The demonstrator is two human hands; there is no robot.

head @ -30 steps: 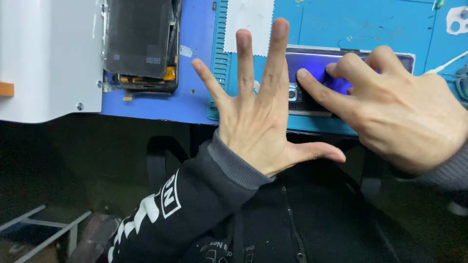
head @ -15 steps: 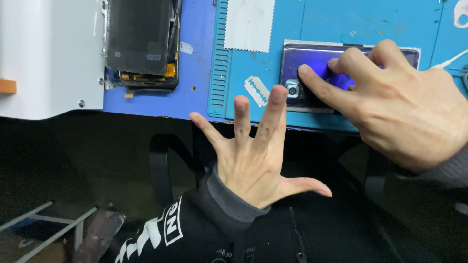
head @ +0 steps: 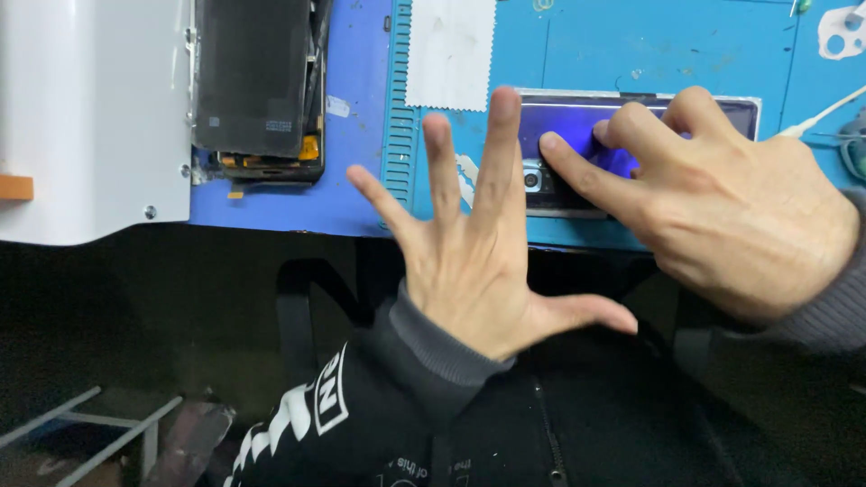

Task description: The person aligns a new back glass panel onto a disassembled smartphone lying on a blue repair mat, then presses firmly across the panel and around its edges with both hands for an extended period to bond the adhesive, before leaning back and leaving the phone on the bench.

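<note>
A blue rubber work mat (head: 686,54) covers the desk along the top of the view, with a flat white metal housing (head: 90,117) lying at its left end. Beside that housing lies an opened dark phone body with exposed inner parts (head: 257,90), screen side down, well apart from both hands. A white rectangular cloth with pinked edges (head: 449,52) lies on the mat between the opened phone and the glossy purple-blue phone with a camera block (head: 577,135), which lies flat and lengthwise near the front edge of the mat.

The right hand (head: 731,207) rests on the purple-blue phone, its fingertips (head: 552,146) pressing down on the back; it grips nothing, fingers bent but not closed round the phone. The left hand (head: 478,261) hovers with all fingers spread wide, palm down, holding nothing, its longest fingers overlapping the phone's camera end. A thin white swab stick (head: 816,117) lies at the far right.
</note>
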